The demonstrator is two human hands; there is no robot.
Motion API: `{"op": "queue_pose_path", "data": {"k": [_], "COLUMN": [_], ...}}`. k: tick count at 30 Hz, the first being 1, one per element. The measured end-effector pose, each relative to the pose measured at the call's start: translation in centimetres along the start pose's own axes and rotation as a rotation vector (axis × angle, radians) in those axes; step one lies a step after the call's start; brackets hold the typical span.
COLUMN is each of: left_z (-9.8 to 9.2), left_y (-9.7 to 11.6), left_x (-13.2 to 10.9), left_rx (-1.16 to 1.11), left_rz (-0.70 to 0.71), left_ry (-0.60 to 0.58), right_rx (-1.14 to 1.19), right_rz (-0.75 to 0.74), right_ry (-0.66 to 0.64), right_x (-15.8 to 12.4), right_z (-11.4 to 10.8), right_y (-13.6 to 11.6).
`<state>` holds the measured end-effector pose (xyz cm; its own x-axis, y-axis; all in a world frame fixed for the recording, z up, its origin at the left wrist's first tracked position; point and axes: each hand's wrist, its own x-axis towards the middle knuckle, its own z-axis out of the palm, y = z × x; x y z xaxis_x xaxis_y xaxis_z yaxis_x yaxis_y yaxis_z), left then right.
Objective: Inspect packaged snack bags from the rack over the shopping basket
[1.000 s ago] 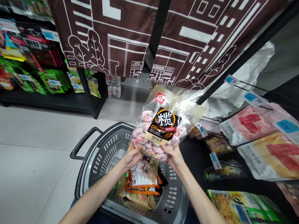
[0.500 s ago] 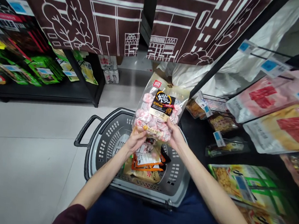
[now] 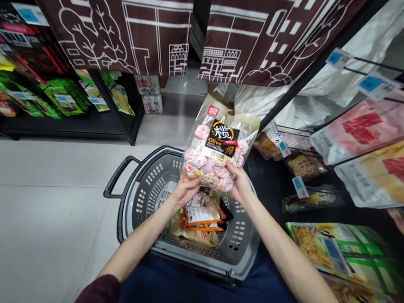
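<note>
Both my hands hold a clear snack bag of pink wrapped sweets with a black and gold "Olive" label, upright above a grey shopping basket. My left hand pinches the bag's lower left corner. Closed on its lower right corner is my right hand. Inside the basket lie several snack packets, orange, white and tan.
The basket stands on a pale tiled floor, its black handle pointing left. Black shelves with hanging snack packs run along the right, more green and red packs fill shelves at left. A brown printed curtain hangs ahead.
Over the second my view tilted down and the bag now sits lower and closer to the basket. Since half a second ago almost nothing has moved.
</note>
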<state>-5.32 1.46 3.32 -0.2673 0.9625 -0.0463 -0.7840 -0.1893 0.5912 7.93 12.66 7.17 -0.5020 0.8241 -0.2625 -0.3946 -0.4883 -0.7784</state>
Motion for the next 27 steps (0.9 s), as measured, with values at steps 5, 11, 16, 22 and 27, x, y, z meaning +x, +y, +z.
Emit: {"op": "queue_pose_path", "data": {"k": [5,11,16,22,27], "left_z": [-0.2,-0.8,-0.8,-0.7,-0.4], "left_y": [-0.1,-0.7,-0.9,-1.0,-0.5], "left_x": [-0.1,-0.3,-0.4,0.0,-0.1], "left_rx": [-0.019,-0.026,0.007,0.041,0.118], "left_rz": [-0.011,-0.035,-0.063,-0.034,-0.034], "left_ry": [0.035,0.022,0.039,0.175,0.234], "right_rx": [0.014,0.017,-0.031,-0.068,-0.149], "right_rz": [0.024,0.044,0.052,0.104,-0.024], "right_ry": [0.000,0.014,-0.031,-0.047,0.068], "right_x": [0.1,0.5,0.0,-0.5,-0.5], "right_z": [0.6,0.2,0.0,0.4,0.2], "right_y": [-0.3,-0.8,-2.2,-2.5,-1.8]}}
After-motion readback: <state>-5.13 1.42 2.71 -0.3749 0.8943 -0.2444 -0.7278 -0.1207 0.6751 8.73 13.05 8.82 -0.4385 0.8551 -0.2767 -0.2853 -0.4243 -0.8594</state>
